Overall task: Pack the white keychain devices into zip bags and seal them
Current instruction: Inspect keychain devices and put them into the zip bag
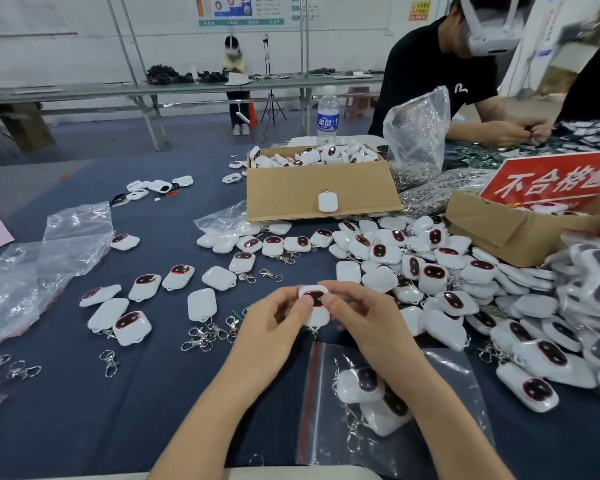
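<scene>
Both your hands clamped on one keychain device [314,299], just beyond zip bag [458,382]: left hand [274,320] and right hand [357,317] pinch its edges. Bag holds packed devices [361,386]. Risk: dangling clip [313,331] snags bag mouth, or fingertip pinch slips and device drops onto counter [153,393].

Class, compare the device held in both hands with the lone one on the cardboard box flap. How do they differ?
The held device shows its dark, red-rimmed face; the flap device shows a plain white side. The left hand and right hand pinch the held one; the flap one lies untouched. Both are white, rounded.
</scene>
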`<state>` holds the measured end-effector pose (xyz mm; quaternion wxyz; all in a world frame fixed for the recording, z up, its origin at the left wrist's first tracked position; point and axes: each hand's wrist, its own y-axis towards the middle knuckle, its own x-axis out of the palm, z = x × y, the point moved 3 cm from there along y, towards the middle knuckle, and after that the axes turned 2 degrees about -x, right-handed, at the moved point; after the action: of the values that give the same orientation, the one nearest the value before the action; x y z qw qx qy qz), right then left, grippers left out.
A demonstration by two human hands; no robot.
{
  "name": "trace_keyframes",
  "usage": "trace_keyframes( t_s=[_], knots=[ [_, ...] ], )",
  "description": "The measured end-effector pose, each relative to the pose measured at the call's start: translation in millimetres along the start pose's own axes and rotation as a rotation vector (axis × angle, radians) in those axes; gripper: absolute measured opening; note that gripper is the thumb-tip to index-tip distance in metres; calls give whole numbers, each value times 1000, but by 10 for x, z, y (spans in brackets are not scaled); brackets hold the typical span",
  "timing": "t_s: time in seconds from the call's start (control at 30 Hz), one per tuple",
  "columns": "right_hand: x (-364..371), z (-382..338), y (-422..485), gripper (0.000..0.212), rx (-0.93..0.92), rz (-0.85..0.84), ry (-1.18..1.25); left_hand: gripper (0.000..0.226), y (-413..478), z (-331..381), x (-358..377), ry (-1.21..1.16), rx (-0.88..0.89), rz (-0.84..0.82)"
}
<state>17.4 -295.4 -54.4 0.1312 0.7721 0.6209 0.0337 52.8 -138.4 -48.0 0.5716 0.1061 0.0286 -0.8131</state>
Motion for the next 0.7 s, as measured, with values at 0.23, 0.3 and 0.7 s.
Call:
trace_keyframes(
  t_s=[0.23,0.3,0.7],
  knots=[
    [-1,2,-9,22,14,-8,3,16,1,-7,15,-44,-4,-7],
    [-8,9,-9,21,26,-10,-13,16,-5,3,14,-49,3,-14],
    [-24,43,-3,10,67,12,-106,18,-14,27,22,-49,51,-7]
  ],
)
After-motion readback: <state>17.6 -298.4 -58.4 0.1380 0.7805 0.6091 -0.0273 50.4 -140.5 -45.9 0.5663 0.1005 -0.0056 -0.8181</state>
